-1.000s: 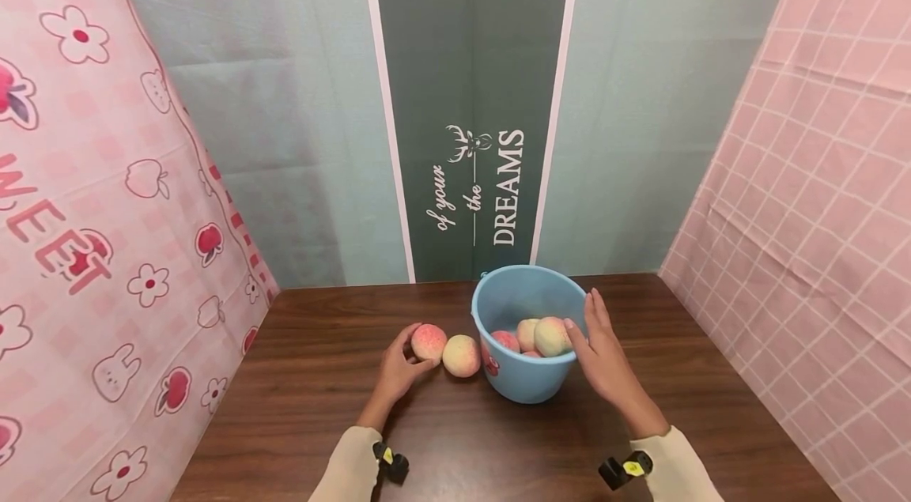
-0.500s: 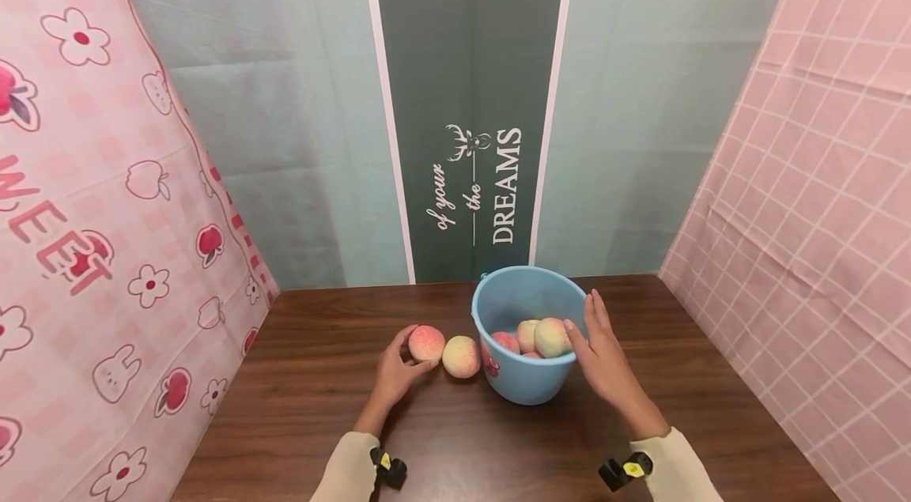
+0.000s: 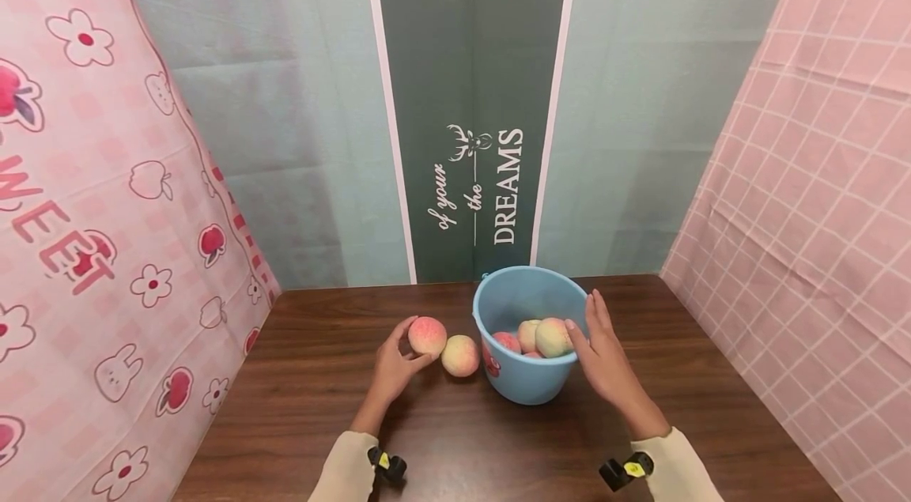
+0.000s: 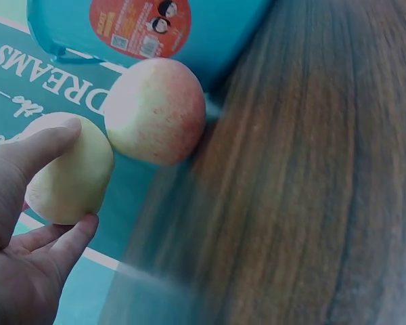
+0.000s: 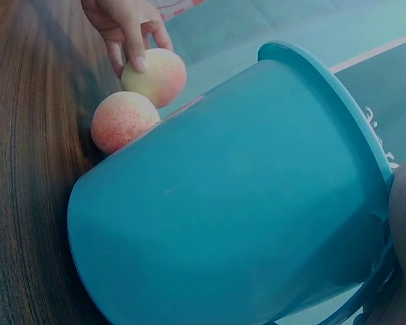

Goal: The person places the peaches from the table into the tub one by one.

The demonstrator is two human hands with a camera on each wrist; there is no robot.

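My left hand (image 3: 394, 364) holds a pink and yellow peach (image 3: 428, 337) between thumb and fingertips, left of the bucket. In the left wrist view the thumb lies over its pale side and the fingertips sit beneath. A second peach (image 3: 460, 356) rests on the table between the held one and the light blue bucket (image 3: 523, 387). Several peaches lie inside the bucket, the topmost pale peach (image 3: 552, 337) near its right rim. My right hand (image 3: 605, 364) is at the bucket's right rim, fingers straight and thumb reaching over the edge. Most of that hand is outside the right wrist view.
The dark wooden table (image 3: 306, 407) ends at a grey-green cloth backdrop (image 3: 285, 130) with white lettering. A pink printed cloth (image 3: 107, 209) hangs at left, a pink checked cloth (image 3: 818, 194) at right. The bucket's handle (image 5: 365, 291) hangs at its side in the right wrist view.
My left hand and its peach have risen slightly in the head view over the last half second. The bucket, the second peach and my right hand have stayed in place.
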